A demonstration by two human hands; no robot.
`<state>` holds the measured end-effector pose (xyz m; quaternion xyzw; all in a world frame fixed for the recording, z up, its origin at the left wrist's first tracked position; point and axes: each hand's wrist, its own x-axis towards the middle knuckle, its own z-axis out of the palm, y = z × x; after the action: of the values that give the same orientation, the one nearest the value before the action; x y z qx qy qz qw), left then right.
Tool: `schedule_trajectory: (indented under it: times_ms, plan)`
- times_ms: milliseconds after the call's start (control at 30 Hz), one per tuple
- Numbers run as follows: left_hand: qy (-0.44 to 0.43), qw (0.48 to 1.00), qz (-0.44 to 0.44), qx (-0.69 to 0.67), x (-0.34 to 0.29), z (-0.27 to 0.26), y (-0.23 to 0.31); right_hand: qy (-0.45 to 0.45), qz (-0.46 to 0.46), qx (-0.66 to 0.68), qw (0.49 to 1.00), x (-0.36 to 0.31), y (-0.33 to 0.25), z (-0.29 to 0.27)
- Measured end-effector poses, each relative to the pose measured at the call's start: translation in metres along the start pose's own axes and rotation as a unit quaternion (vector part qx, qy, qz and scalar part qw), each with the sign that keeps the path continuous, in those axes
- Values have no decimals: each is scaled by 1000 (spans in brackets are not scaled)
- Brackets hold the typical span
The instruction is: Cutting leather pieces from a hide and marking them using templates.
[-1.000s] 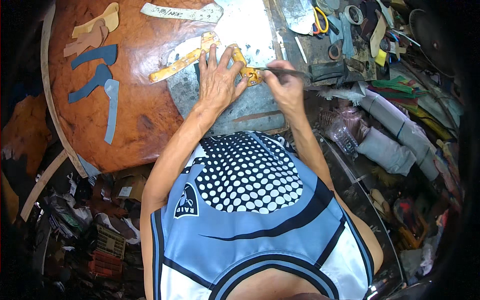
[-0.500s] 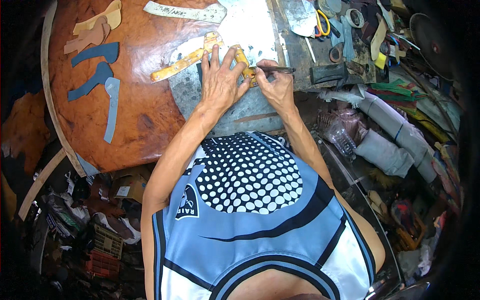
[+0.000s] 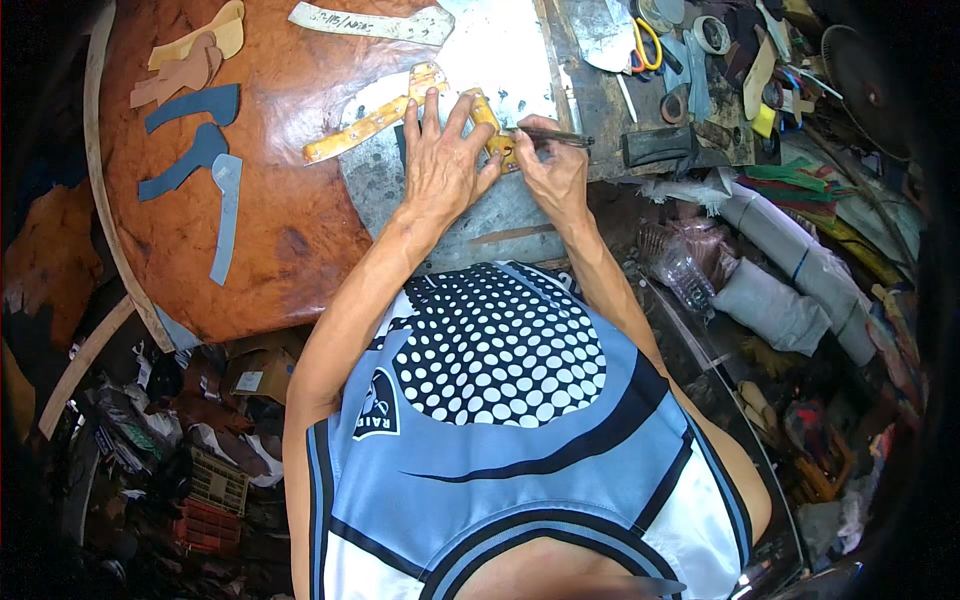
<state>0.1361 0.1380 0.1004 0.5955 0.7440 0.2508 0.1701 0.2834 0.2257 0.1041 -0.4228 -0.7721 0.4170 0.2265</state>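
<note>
My left hand (image 3: 440, 165) lies with its fingers spread on an angled yellow template (image 3: 355, 137) dotted with small marks. The fingers hide part of it. Beside that hand, the edge of a dark piece (image 3: 400, 143) peeks out. My right hand (image 3: 555, 182) is closed round a slim dark pen-like tool (image 3: 567, 137); its tip meets the template's right end, but the exact contact is too small to tell. Below them is a grey, worn metal sheet (image 3: 470, 240) on the work table.
A brown leather hide (image 3: 290, 240) covers the table's left. On it lie blue-grey cut pieces (image 3: 195, 107), tan pieces (image 3: 185, 75) and a pale marked template (image 3: 370, 22). Yellow-handled scissors (image 3: 648, 45), a black pouch (image 3: 657, 147) and tape rolls (image 3: 711, 36) are at the right.
My right hand and the tool have shifted very slightly, with the fingers turned a little on the tool. My left hand and the template stay in place.
</note>
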Motion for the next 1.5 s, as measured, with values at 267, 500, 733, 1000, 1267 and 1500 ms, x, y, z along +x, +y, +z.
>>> schedule_trajectory:
  times_ms: [267, 500, 733, 1000, 1267, 1500]
  plan:
    - [17, 1000, 12, -7, 0, 1, -1, -11, -5, 7, 1000, 0, -11, -1]
    - [14, 1000, 10, -4, 0, 2, -1, 6, -15, 17, 1000, -1, -9, -1]
    - [18, 1000, 10, -4, 1, 1, -1, 9, 27, 26, 999, 1, -11, -5]
    - [-5, 1000, 1, 10, 2, 0, 0, -46, 3, -19, 999, 3, -10, -9]
    - [-4, 1000, -1, 17, 2, -1, 1, -32, 3, -9, 999, -3, -7, -20]
    - [1, 1000, 3, 15, 3, -1, 1, -56, -7, -29, 998, 1, -9, -17]
